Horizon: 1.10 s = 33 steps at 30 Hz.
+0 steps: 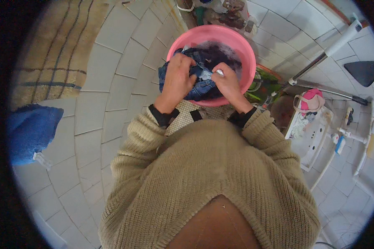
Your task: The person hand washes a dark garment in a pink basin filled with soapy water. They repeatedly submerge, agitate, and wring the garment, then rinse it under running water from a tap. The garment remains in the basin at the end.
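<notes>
A pink plastic basin (pixel 251 59) stands before me, with dark clothes (pixel 221 54) in sudsy water. Blue denim clothing (pixel 202 88) is bunched at its near side and hangs over the left rim. My left hand (pixel 177 74) is over the denim, thumb and fingers curved and apart; whether it grips the cloth is hidden. My right hand (pixel 227 81) is closed in a fist at a pale blue-white piece of cloth (pixel 206 74) among the denim. A small shiny white thing (pixel 219 72) shows at this fist; I cannot tell what it is.
White wall tiles (pixel 112 77) surround the spot. At left hang a checked towel (pixel 59 46) and a blue cloth (pixel 34 133). To the right are a long metal pole (pixel 308 68), a white tray-like basin (pixel 311 137) with small garments, and white pipes (pixel 366 140). A green object (pixel 265 84) stands beside the pink basin.
</notes>
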Motion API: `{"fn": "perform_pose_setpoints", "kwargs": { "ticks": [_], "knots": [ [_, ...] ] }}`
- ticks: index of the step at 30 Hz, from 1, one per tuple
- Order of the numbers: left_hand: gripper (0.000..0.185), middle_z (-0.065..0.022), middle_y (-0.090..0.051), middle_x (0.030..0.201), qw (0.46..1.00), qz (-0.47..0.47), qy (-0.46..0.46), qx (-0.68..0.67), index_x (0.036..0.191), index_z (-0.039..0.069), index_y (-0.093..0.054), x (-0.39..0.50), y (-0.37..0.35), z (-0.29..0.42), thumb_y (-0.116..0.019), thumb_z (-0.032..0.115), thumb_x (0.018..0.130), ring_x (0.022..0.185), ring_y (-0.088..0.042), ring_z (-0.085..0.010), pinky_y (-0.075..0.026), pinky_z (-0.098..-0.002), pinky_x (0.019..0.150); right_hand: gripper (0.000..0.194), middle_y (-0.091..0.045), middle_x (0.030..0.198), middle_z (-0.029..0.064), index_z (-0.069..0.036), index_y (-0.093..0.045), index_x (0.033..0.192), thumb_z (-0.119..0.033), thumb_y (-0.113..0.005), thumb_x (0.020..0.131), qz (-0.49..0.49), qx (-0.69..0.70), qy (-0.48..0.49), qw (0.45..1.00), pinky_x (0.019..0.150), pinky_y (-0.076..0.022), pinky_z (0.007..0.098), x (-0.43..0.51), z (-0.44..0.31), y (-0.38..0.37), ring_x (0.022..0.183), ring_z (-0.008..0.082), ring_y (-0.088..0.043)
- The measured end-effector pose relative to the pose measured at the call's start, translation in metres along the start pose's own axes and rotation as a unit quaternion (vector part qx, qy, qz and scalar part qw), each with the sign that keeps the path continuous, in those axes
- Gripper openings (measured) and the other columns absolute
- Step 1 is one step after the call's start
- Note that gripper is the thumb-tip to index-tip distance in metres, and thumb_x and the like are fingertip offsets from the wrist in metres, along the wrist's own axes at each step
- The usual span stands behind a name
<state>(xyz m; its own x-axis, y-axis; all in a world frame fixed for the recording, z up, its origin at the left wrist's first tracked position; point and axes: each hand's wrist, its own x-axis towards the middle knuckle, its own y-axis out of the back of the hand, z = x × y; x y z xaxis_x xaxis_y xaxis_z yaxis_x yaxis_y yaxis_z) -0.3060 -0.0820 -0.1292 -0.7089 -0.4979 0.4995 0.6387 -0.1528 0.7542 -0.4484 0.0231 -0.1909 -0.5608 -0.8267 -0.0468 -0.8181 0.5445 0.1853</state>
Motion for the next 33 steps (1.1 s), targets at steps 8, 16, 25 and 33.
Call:
{"fn": "perform_pose_setpoints", "kwargs": {
  "ticks": [8, 16, 25, 33],
  "knots": [
    [0.015, -0.0204, -0.064, 0.088, 0.938, -0.336, 0.079, -0.026, 0.088, 0.002, -0.063, -0.041, -0.041, -0.011, -0.058, 0.007, 0.075, 0.083, -0.062, -0.0405, -0.049, -0.0474, 0.069, 0.017, -0.061, 0.078, 0.0214, -0.004, -0.058, 0.086, -0.016, -0.062, 0.076, -0.027, -0.055, 0.065, 0.996, 0.067, -0.0473, 0.0433, -0.012, 0.007, -0.021, 0.075, 0.0381, -0.062],
    [0.019, -0.0185, -0.068, 0.090, 0.862, -0.488, 0.058, 0.127, 0.087, 0.005, -0.070, -0.049, -0.067, -0.035, -0.058, 0.014, 0.076, 0.081, -0.067, -0.0378, -0.051, -0.0481, 0.068, 0.014, -0.063, 0.082, 0.0190, -0.008, -0.060, 0.086, -0.016, -0.062, 0.075, -0.065, -0.118, 0.005, 0.991, 0.072, -0.0479, 0.0462, -0.017, 0.030, -0.034, 0.082, 0.0405, -0.061],
    [0.027, -0.0167, -0.067, 0.089, 0.806, -0.581, -0.110, -0.019, 0.095, 0.003, -0.068, -0.033, -0.066, -0.075, -0.066, 0.023, 0.076, 0.078, -0.066, -0.0297, -0.051, -0.0399, 0.068, 0.019, -0.062, 0.088, 0.0117, -0.005, -0.060, 0.095, -0.010, -0.063, 0.077, -0.019, -0.091, 0.013, 0.996, 0.076, -0.0471, 0.0353, -0.009, 0.080, 0.001, 0.085, 0.0262, -0.061],
    [0.022, -0.0039, -0.062, 0.083, 0.825, -0.449, 0.213, -0.270, 0.094, 0.006, -0.066, -0.041, -0.032, -0.056, -0.069, 0.024, 0.081, 0.072, -0.058, -0.0156, -0.048, -0.0313, 0.063, 0.024, -0.055, 0.081, 0.0011, -0.004, -0.059, 0.108, -0.016, -0.061, 0.088, -0.068, 0.111, -0.129, 0.983, 0.062, -0.0441, 0.0275, -0.003, 0.065, -0.003, 0.072, 0.0114, -0.053]
  ]
}}
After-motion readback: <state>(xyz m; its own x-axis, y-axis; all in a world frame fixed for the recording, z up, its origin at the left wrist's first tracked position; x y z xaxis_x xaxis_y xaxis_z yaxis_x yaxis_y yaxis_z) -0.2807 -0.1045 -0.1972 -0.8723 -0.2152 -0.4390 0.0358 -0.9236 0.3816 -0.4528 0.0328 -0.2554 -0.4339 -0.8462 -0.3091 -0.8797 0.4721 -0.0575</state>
